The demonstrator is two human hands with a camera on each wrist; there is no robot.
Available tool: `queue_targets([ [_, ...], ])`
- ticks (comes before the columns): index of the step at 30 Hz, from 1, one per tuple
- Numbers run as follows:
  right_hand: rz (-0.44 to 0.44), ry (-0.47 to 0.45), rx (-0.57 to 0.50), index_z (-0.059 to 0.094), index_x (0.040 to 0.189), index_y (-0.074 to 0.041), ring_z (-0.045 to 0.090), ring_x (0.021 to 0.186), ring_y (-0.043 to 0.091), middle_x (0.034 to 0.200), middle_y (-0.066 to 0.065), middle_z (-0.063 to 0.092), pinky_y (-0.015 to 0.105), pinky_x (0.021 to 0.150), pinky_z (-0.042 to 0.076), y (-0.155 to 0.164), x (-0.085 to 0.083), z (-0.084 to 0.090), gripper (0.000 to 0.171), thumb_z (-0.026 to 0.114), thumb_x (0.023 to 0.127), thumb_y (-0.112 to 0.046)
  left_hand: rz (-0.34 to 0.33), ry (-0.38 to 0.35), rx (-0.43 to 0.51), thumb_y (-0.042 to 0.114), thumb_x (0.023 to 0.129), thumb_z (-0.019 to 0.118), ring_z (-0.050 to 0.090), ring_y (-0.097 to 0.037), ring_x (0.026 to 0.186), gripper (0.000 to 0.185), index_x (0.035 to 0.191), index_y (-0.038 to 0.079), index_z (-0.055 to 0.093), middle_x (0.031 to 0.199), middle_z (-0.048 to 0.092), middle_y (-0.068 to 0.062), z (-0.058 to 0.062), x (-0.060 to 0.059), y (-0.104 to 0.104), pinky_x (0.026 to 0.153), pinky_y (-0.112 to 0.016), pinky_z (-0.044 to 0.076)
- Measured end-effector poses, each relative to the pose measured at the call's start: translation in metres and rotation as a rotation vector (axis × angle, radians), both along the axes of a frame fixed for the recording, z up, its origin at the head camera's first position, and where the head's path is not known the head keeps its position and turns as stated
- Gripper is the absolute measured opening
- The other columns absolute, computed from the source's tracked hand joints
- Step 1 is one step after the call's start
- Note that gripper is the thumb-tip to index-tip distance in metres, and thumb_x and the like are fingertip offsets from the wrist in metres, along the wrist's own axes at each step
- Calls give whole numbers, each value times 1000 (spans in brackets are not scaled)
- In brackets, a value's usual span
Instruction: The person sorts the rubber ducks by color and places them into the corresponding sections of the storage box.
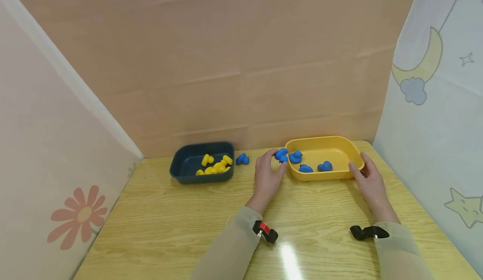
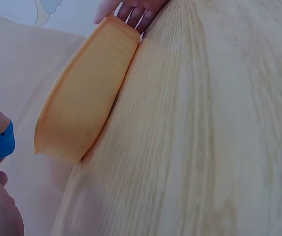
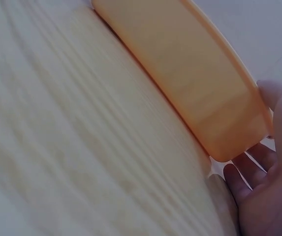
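At the left end of the yellow bin (image 1: 324, 176), my left hand (image 1: 267, 178) pinches a blue toy duck (image 1: 281, 155) between thumb and fingers, level with the rim. The left wrist view shows part of this duck (image 2: 6, 142) beside the bin's wall (image 2: 79, 98). Three more blue ducks sit inside the bin, one of them (image 1: 296, 157) near its left end. My right hand (image 1: 371, 183) grips the bin's right end, thumb over the rim. In the right wrist view the fingers (image 3: 236, 182) of that hand reach under the bin's corner (image 3: 229, 147).
A dark blue bin (image 1: 203, 179) with several yellow ducks (image 1: 215, 169) stands to the left. Between the two bins one blue duck (image 1: 242, 159) lies on the wooden table (image 1: 170, 225). A brown paper backdrop (image 1: 241, 70) rises behind, with patterned side walls (image 1: 434, 146).
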State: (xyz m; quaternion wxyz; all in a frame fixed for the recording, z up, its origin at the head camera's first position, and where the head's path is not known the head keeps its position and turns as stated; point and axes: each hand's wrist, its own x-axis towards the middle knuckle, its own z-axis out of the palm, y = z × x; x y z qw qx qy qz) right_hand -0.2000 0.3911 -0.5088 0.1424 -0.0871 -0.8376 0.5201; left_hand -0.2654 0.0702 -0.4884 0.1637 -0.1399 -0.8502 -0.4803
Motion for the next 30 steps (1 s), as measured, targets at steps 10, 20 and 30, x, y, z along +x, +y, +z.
queue_targets([
  [10,61,16,4,23,178,-15,24,160,54,180,24,18,48,133,25,-6,0,-1,78,55,116,-49,-46,48,-55,25,103,83,54,-27,140,47,145,14,67,145,68,0,8,2,9,120,-46,43],
  [20,73,21,-2,27,177,-13,22,161,54,179,25,20,-3,102,25,-5,-3,-3,75,56,116,-47,-76,79,-232,33,105,80,58,-25,135,44,146,20,68,136,74,4,13,0,26,123,-47,37],
  [30,71,3,-11,27,177,-14,21,162,51,180,24,19,22,127,24,-4,-2,-1,76,55,116,-50,-62,108,-327,33,107,78,57,-24,139,47,152,23,69,147,71,6,8,0,29,125,-48,35],
])
